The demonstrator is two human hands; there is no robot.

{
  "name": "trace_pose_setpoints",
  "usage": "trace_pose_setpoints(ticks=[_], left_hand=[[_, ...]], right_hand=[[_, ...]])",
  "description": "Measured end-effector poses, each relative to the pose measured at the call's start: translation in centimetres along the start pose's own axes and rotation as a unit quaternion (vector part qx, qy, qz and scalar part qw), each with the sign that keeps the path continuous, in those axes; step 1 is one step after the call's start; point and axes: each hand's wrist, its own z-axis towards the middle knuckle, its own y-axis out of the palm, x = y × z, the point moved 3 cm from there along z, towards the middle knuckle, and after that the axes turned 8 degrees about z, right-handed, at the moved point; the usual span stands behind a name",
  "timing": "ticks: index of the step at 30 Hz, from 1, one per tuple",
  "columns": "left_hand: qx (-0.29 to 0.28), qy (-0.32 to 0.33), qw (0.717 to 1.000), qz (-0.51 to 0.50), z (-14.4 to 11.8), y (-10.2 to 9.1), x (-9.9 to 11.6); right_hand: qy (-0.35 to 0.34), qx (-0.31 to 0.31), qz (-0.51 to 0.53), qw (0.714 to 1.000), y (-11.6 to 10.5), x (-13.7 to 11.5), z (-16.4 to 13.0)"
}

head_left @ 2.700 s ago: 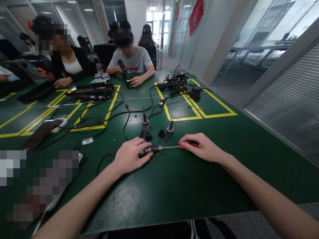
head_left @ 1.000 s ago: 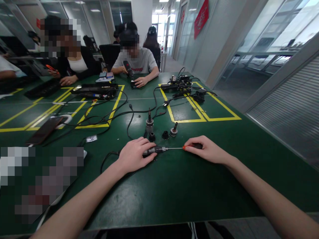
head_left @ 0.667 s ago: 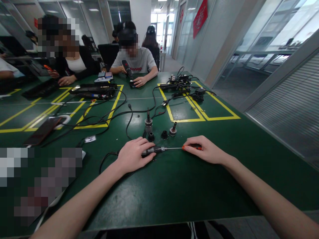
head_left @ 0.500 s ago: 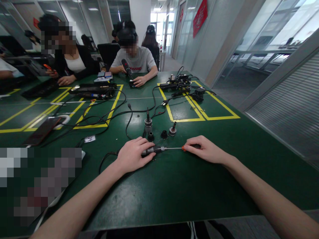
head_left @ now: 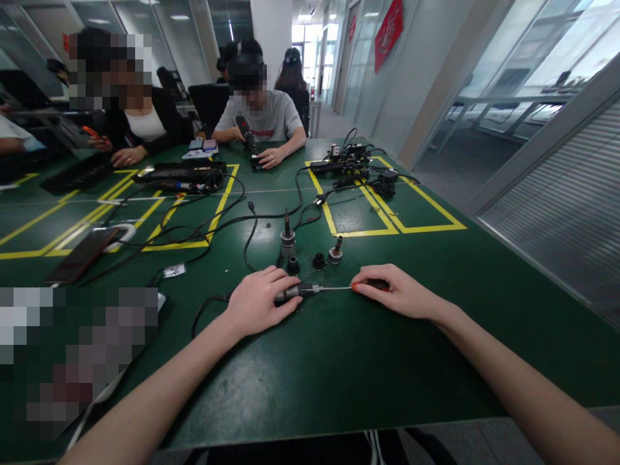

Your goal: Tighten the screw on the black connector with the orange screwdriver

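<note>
In the lower centre of the frame, the left hand (head_left: pixel 256 302) presses closed on a dark cylindrical part (head_left: pixel 290 294) lying left-right on the green table (head_left: pixel 339 361), while the right hand (head_left: pixel 400 294) grips the screwdriver (head_left: pixel 339 288), whose shaft points left into it.

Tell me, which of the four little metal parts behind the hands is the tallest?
The leftmost part: it stands upright with a thin pin on top, rising above the stubby black cap, black knob and short grey part.

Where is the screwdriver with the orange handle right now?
In the head view the screwdriver lies flat near the table's front middle, its handle in the right hand, its tip at the dark cylindrical part under the left hand.
</note>
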Motion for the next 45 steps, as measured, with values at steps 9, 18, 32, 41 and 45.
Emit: trace_pose_setpoints(ticks=[9,18,32,41,45], left_hand=[[0.000,-0.002,1.000,-0.004,0.01,-0.03,-0.04],[0.007,0.001,1.000,-0.007,-0.05,-0.04,-0.05],[0.003,0.000,1.000,-0.002,-0.05,0.15,-0.08],[0.004,-0.001,1.000,-0.003,-0.06,0.05,-0.02],[0.003,-0.004,1.000,-0.006,-0.03,0.00,0.02]], right_hand=[[0.018,0.015,0.024,0.999,0.00,0.05,-0.15],[0.032,0.003,0.005,0.999,-0.09,0.12,-0.06],[0.023,-0.014,-0.059,0.998,0.16,0.16,0.06],[-0.011,0.027,-0.049,0.998,0.32,0.12,-0.16],[-0.006,0.010,-0.100,0.995,0.49,0.07,-0.16]])
